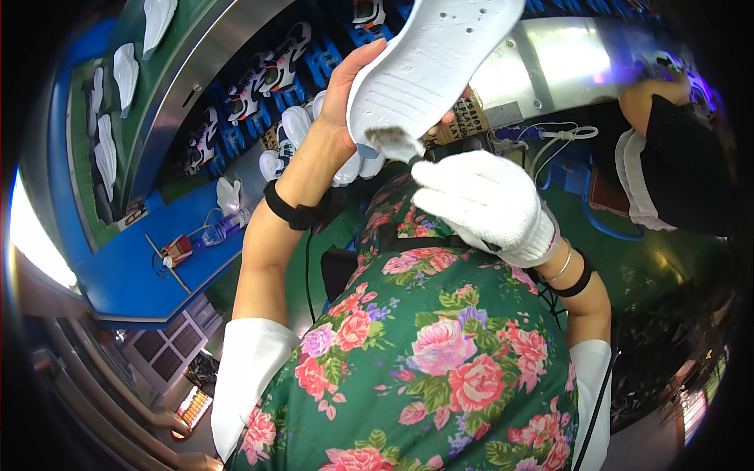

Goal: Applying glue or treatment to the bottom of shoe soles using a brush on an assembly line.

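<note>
The bare left hand [345,86] grips a white sole [432,63] by its heel end, fingers wrapped round the edge and tilting the inner face up toward the person, seemingly so the brush [391,141] can reach it. The gloved right hand [487,204] is closed round the brush handle, bristles touching the sole's heel; what they carry I cannot tell. Beyond, shoes [267,74] ride blue racks [236,141] beside a steel rail [196,78], more soles [126,71] lie on a green belt [82,188], and a co-worker's arm [652,102] shows at right.
</note>
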Demonstrator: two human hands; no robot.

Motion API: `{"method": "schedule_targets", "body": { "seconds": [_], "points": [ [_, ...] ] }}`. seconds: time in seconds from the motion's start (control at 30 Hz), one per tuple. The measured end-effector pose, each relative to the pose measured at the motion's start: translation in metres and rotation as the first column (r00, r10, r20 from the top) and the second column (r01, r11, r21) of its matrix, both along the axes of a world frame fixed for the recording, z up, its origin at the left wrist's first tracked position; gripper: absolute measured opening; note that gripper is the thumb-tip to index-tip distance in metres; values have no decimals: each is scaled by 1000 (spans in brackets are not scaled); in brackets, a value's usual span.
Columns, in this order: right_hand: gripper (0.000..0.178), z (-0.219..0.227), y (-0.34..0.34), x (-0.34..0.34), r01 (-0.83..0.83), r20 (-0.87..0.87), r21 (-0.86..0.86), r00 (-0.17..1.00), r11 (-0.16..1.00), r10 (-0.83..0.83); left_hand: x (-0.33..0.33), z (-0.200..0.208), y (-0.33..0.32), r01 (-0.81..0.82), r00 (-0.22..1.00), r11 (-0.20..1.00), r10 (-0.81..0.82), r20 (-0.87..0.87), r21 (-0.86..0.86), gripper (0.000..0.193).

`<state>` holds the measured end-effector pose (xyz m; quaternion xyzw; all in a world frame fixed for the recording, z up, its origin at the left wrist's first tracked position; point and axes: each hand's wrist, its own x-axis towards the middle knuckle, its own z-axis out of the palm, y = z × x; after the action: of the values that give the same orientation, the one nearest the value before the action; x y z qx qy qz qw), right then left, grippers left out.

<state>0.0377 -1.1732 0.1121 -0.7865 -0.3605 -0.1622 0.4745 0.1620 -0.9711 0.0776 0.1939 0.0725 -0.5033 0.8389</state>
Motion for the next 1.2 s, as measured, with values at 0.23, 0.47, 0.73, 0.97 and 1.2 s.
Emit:
{"method": "schedule_targets", "body": {
  "seconds": [0.23,0.47,0.73,0.97,1.2],
  "points": [
    [18,11,-17,15,125,-295,207,954,970,-60,5,2,-7,80,979,993,-95,183,87,91],
    [24,11,-6,4,-85,-182,181,976,980,118,12,-15,-2,144,983,985,-131,129,-97,94],
    [20,7,-6,15,64,-182,169,983,984,-33,13,-10,-12,93,983,991,-75,168,-99,96],
    [12,0,-4,16,247,-602,339,798,908,8,14,-21,-16,36,988,968,2,152,-250,89],
    [15,7,-20,25,567,-749,662,485,490,451,-1,-15,-19,-123,992,969,128,13,-215,83]
  ]
}}
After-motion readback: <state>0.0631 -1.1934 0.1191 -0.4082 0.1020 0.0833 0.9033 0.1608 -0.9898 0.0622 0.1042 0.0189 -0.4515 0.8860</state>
